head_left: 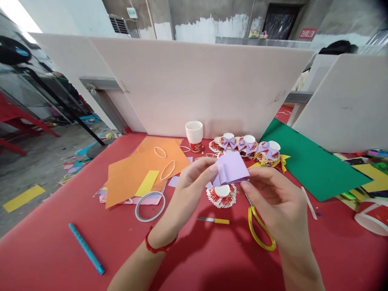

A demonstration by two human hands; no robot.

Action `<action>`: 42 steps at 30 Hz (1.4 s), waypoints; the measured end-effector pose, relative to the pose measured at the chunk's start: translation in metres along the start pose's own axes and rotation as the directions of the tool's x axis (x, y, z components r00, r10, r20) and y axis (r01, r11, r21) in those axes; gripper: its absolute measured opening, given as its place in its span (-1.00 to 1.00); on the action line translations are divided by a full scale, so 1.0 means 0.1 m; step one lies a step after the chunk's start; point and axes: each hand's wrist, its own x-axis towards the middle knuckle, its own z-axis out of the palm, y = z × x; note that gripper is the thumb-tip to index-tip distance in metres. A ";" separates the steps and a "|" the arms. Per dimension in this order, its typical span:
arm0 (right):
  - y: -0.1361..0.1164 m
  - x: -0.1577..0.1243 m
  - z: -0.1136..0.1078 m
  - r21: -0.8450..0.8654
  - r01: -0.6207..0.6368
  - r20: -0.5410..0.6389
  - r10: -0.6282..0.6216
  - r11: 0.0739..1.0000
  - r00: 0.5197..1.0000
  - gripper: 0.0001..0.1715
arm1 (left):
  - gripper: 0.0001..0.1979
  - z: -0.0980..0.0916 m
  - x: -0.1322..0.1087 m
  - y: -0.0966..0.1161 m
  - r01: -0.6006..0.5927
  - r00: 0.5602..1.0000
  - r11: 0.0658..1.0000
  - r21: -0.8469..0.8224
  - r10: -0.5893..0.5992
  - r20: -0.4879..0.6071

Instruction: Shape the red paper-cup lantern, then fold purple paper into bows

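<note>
Between my two hands is a folded piece of light purple paper [233,167], held up above the red table. My left hand [198,178] pinches its left side, thumb on top. At its lower right corner, my right hand [273,198] grips the paper between thumb and fingers. Just below the paper lies a paper-cup flower [222,198] with a fringed red and white rim. Yellow-handled scissors [261,230] rest beside my right hand, their blades partly hidden by it. A small knife with a yellow handle [222,221] lies in front of the flower.
Stacked paper cups [194,135] stand near the white partition [197,85]. Several cup flowers with purple bows [247,144] sit behind my hands. Orange sheets [127,173], a tape roll [150,207] and a teal pen [86,248] lie left; a green sheet [315,169] lies right.
</note>
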 end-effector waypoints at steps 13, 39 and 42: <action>-0.08 0.01 -0.02 0.079 -0.022 -0.036 0.025 0.997 0.999 -0.83 | -0.72 -0.06 -0.08 0.08 -0.132 0.962 0.987 0.089 0.106 0.251; -0.03 -0.04 0.03 0.116 -0.056 -0.029 0.060 0.992 0.998 -0.72 | -0.61 -0.03 -0.09 0.02 -0.461 0.886 0.829 0.316 0.412 0.213; -0.02 -0.03 0.03 0.080 -0.027 -0.044 0.030 0.996 0.999 -0.71 | -0.73 0.00 -0.08 0.01 -0.476 0.879 0.826 0.303 0.439 0.184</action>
